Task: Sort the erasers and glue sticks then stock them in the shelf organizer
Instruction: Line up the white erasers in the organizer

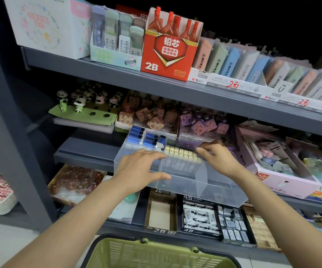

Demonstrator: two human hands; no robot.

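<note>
A clear plastic organizer (210,182) sits on the middle shelf and juts out over its front edge. Blue-sleeved erasers (143,135) fill its back-left compartments. Glue sticks with cream caps (181,152) stand in rows in its middle compartment. My left hand (142,168) grips the organizer's front-left wall, fingers over the rim and thumb on the outside. My right hand (217,156) has its fingertips curled down on the right end of the glue stick rows.
A green shopping basket (156,254) stands below me at the bottom edge. Boxes of novelty erasers (152,117) crowd the shelf behind the organizer, and a pink box (284,171) sits to its right. 2B and 4B eraser boxes (199,217) line the shelf below.
</note>
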